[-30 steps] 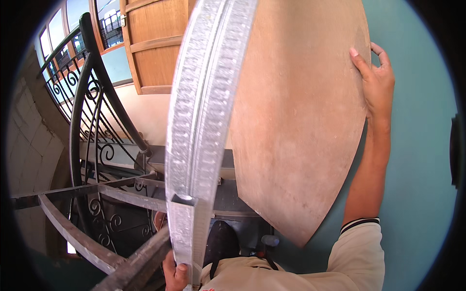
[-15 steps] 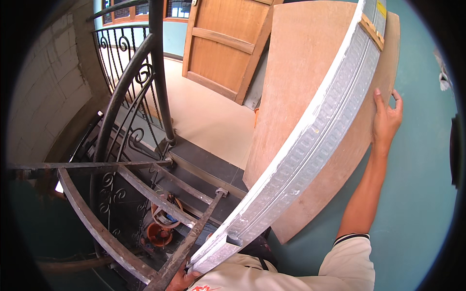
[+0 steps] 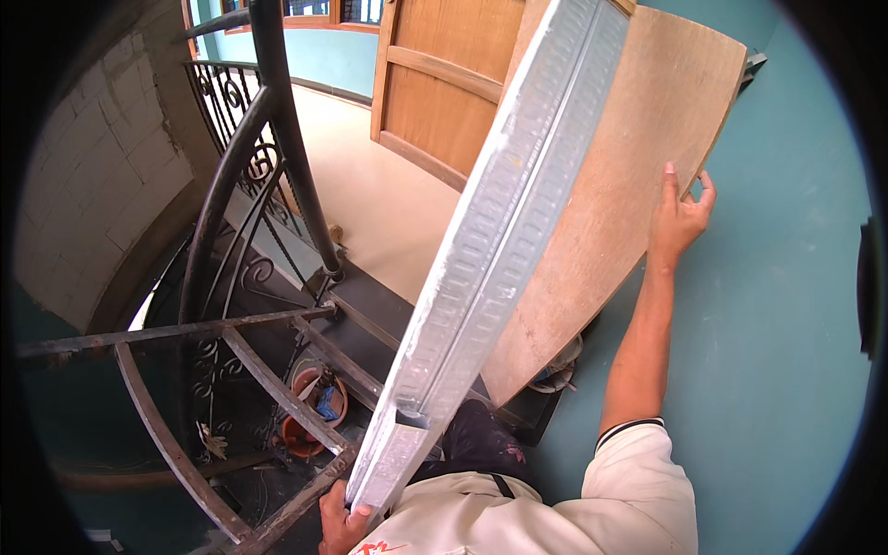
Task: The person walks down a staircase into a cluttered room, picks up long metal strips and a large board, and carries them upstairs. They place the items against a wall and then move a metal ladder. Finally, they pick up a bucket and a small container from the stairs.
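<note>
A long, dimpled galvanized metal channel (image 3: 504, 250) slants up from the lower middle, its left edge smeared white. My left hand (image 3: 342, 520) grips its lower end, thumb across the face and fingers partly hidden. To the right, partly behind the channel, a thin plywood sheet (image 3: 638, 157) stands tilted. My right hand (image 3: 680, 222), arm stretched up, pinches the sheet's right edge, with the thumb on the front face and a bent finger at the edge. A short channel piece (image 3: 398, 453) sits at the channel's lower end.
At left, a rusty metal ladder-like frame (image 3: 171, 425) crosses near a black stair railing (image 3: 287, 139). Orange buckets (image 3: 301, 435) stand below it. A wooden door (image 3: 439, 92) leans behind. The teal wall (image 3: 768, 324) is close on my right.
The channel and plywood have shifted left in view, and the channel stands steeper. My right hand has moved left with the sheet. More of my left hand shows.
</note>
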Tool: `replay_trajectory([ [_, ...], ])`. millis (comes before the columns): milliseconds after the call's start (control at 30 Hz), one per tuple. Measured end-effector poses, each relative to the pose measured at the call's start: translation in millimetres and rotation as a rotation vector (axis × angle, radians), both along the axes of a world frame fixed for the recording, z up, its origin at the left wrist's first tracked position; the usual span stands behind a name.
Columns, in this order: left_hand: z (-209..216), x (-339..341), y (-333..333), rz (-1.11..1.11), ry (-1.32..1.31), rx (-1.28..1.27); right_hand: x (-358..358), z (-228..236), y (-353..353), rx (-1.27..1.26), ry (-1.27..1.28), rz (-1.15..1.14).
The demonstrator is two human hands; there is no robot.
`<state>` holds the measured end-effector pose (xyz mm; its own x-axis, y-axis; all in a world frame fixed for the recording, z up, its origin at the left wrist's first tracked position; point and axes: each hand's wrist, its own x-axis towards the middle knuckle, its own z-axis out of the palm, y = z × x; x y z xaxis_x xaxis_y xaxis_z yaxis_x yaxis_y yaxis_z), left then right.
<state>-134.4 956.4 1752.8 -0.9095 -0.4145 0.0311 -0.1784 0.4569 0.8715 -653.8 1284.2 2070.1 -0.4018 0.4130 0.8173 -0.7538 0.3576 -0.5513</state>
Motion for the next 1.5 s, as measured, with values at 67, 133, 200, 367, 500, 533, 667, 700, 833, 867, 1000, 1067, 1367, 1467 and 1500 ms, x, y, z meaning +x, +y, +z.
replay_trajectory([
  [67,17,-14,13,0.072,0.151,0.002,-1,-38,23,-0.071,0.038,0.037],
  [133,46,-19,25,0.151,0.294,0.015,16,-54,45,-0.107,0.091,0.067],
  [200,107,-17,39,0.217,0.399,0.052,39,-60,58,-0.082,0.094,0.032],
  [367,162,1,52,0.241,0.511,-0.012,92,-99,94,-0.117,0.021,-0.055],
  [500,195,-37,44,0.357,0.481,-0.056,63,-89,131,-0.051,-0.056,-0.052],
  [533,212,-47,49,0.350,0.479,-0.026,62,-91,132,-0.035,-0.105,-0.036],
  [667,256,-133,24,0.344,0.519,0.078,25,-59,138,-0.026,-0.205,0.027],
  [700,258,-145,13,0.374,0.511,0.075,16,-59,133,0.005,-0.230,0.046],
  [833,262,-193,-29,0.433,0.561,0.119,-16,-26,117,-0.033,-0.329,0.067],
  [867,267,-205,-37,0.426,0.566,0.130,-27,-17,115,-0.083,-0.354,0.055],
  [1000,299,-255,-61,0.424,0.598,0.173,-62,-12,120,-0.196,-0.488,0.061],
  [1067,314,-281,-75,0.489,0.597,0.176,-69,-5,115,-0.256,-0.556,0.076],
  [1367,476,-415,-126,0.566,0.529,0.239,-75,45,128,-0.226,-0.852,0.177],
  [1467,523,-448,-143,0.501,0.486,0.294,-69,47,143,-0.143,-0.953,0.188],
  [1500,535,-455,-148,0.483,0.464,0.308,-64,50,145,-0.109,-0.982,0.188],
])
